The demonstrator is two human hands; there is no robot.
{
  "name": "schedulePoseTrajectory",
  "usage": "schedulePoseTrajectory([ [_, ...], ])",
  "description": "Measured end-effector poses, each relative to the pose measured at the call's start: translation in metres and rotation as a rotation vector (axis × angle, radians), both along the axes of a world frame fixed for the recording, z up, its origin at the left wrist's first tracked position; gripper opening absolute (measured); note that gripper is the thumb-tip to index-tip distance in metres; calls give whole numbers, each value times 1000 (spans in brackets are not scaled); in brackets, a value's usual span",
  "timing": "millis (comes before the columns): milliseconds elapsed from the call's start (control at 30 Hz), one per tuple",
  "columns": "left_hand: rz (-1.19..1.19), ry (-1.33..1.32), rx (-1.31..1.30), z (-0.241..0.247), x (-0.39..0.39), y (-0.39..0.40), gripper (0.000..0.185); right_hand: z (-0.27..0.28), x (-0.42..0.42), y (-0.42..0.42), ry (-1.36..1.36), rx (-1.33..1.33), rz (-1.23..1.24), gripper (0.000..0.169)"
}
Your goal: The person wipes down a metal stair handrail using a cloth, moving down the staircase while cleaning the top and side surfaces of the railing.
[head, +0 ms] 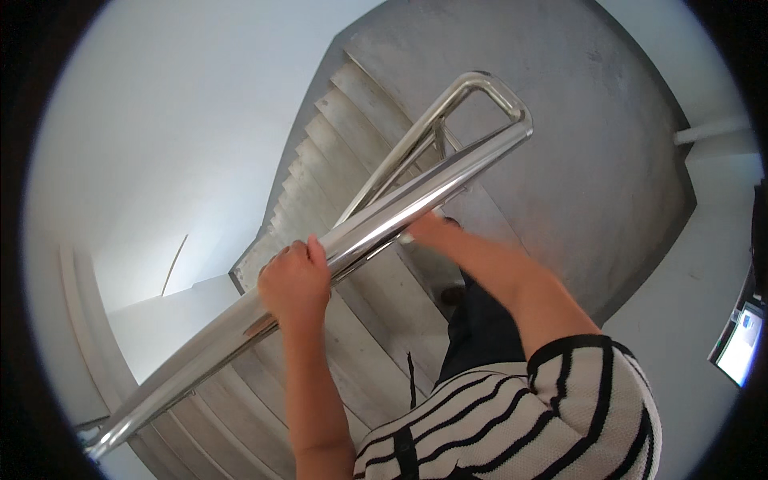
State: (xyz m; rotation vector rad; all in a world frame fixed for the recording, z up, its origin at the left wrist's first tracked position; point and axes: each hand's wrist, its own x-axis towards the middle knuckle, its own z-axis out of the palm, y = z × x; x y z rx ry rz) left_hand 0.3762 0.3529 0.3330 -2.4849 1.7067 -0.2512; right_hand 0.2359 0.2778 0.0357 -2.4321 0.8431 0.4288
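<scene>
My left hand (pixel 297 276) is closed around the thick, polished metal handrail (pixel 384 225) of a staircase, its thumb lying along the top. Farther up the same rail, my right hand (pixel 429 229) is at its lower side, beside the thinner bar beneath. That hand is blurred and partly hidden by the rail. Small white bits show at its edges; whether it grips something white, such as a cloth, I cannot tell. Beyond both hands the rail bends round in a loop (pixel 522 117) and runs back down as a second rail.
Concrete steps (pixel 384 312) lie below me, and another flight (pixel 336 144) runs beyond the rail. A grey landing (pixel 576 120) spreads at the upper right. Pale walls (pixel 180 120) enclose the stairwell. A lit screen (pixel 741 345) shows at the right edge. Dark trousers (pixel 483 324) show beside the steps.
</scene>
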Motion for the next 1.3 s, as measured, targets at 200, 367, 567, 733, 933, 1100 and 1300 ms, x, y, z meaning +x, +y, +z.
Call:
schedulePoseTrajectory([
  [200, -84, 216, -11, -5, -5, 3, 29, 105, 62, 88, -948, 366, -142, 48],
  [367, -131, -191, -450, 37, 83, 75, 21, 97, -70, 102, -841, 707, -610, 35],
  [567, 312, -273, -437, 52, 134, 154, 29, 169, -131, -6, -1305, 178, -546, 44],
  [733, 274, -275, -497, 47, 136, 142, 33, 194, 8, 47, -908, -436, 288, 93],
  [933, 192, -288, -582, 44, 138, 144, 33, 286, 151, 126, -1053, -244, 304, 96],
  [1100, 262, -222, -511, 43, 140, 145, 34, 224, 112, 109, -1026, -595, 145, 93],
  [1300, 265, -218, -554, 38, 140, 145, 32, 117, -48, 11, -614, -611, -186, 80],
])
